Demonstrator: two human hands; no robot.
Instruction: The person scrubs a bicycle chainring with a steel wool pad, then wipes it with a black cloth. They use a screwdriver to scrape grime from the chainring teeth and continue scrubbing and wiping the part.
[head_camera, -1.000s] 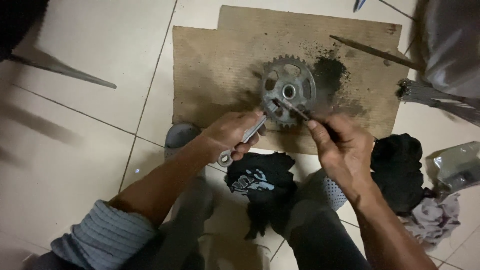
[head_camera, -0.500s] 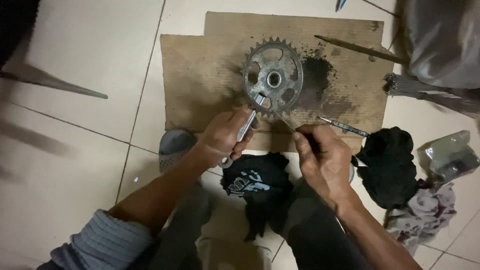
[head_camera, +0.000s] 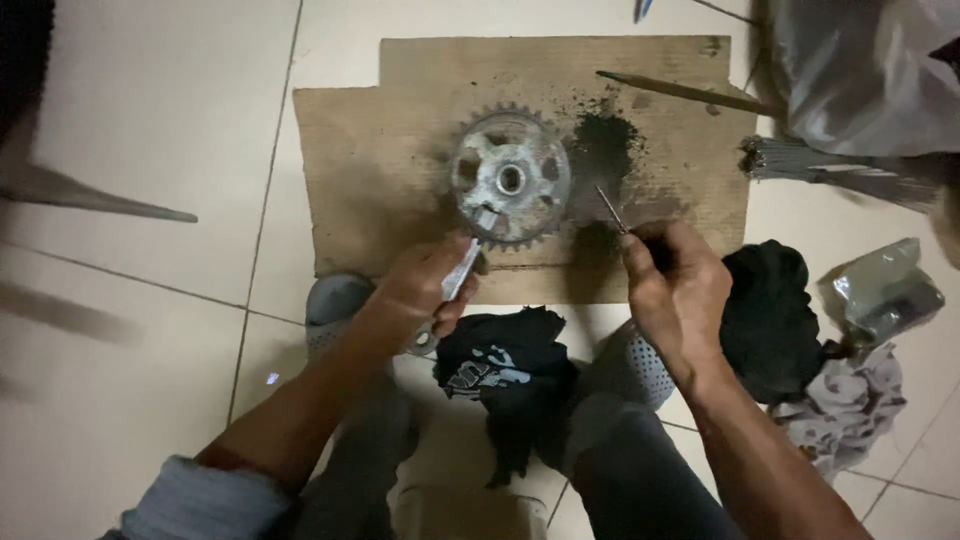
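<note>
A round toothed metal sprocket (head_camera: 511, 178) lies flat on a sheet of brown cardboard (head_camera: 380, 170) on the tiled floor. My left hand (head_camera: 420, 290) grips a silver wrench (head_camera: 462, 272) whose head rests on the sprocket's near rim. My right hand (head_camera: 678, 285) holds a thin pointed metal tool (head_camera: 610, 210), its tip raised just right of the sprocket over a dark greasy patch (head_camera: 603, 140).
A black rag (head_camera: 505, 365) lies between my knees and another black cloth (head_camera: 770, 320) sits at the right beside a grey rag (head_camera: 850, 400). A long thin rod (head_camera: 680, 92) rests on the cardboard's far right. Grey sandals show under my legs.
My right hand has pulled the thin tool off the sprocket and turned its tip upward to the right. The left hand keeps the wrench on the sprocket's near rim.
</note>
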